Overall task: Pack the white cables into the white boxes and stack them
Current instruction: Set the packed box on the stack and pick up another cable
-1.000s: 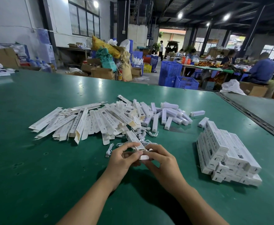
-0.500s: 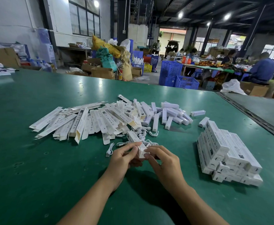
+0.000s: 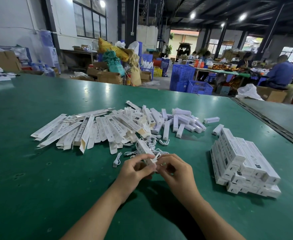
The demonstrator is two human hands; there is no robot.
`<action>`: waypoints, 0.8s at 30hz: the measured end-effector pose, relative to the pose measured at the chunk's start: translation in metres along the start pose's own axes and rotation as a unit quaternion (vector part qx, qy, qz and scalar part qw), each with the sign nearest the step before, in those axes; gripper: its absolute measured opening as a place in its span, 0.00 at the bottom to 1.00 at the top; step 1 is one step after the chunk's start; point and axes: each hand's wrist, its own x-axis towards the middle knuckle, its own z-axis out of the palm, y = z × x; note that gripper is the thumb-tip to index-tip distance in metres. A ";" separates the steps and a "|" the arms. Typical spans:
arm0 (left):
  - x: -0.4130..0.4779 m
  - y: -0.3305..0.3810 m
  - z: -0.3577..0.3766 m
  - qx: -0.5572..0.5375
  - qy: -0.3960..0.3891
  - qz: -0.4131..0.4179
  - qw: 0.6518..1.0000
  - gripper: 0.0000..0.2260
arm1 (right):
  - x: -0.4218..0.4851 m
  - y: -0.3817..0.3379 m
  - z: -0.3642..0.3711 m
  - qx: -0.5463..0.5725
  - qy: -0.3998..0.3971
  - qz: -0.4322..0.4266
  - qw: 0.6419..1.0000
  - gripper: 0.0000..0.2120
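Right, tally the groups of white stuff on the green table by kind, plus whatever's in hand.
Heap of flat boxes: 1
Heap of short boxes: 1
Stack of packed boxes: 1
Tangle of loose cables: 1
Held box, in left hand and right hand: 1
Total: 5

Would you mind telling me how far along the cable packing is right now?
Done: a stack of closed white boxes sits on the right of the green table. In hand: the left hand and right hand hold one box at its near end. Left: a pile of flat unfilled boxes, loose white cables, and small white blocks.
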 end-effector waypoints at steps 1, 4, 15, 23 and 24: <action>0.000 0.000 0.000 0.017 -0.007 0.005 1.000 0.15 | 0.000 0.000 0.000 0.035 0.006 0.044 0.998 0.08; 0.000 -0.001 0.000 0.042 -0.004 0.020 0.999 0.12 | 0.001 0.001 0.002 0.118 0.026 0.146 0.982 0.12; -0.003 -0.002 0.005 0.155 -0.060 0.070 0.984 0.24 | 0.004 -0.008 -0.005 0.039 0.004 0.186 0.982 0.08; 0.007 -0.004 -0.003 0.111 0.182 0.044 0.976 0.06 | 0.017 -0.017 -0.056 -0.091 0.242 0.090 0.962 0.09; 0.008 -0.004 -0.004 0.117 0.207 0.046 0.970 0.04 | 0.019 -0.016 -0.064 -0.105 0.276 0.090 0.951 0.09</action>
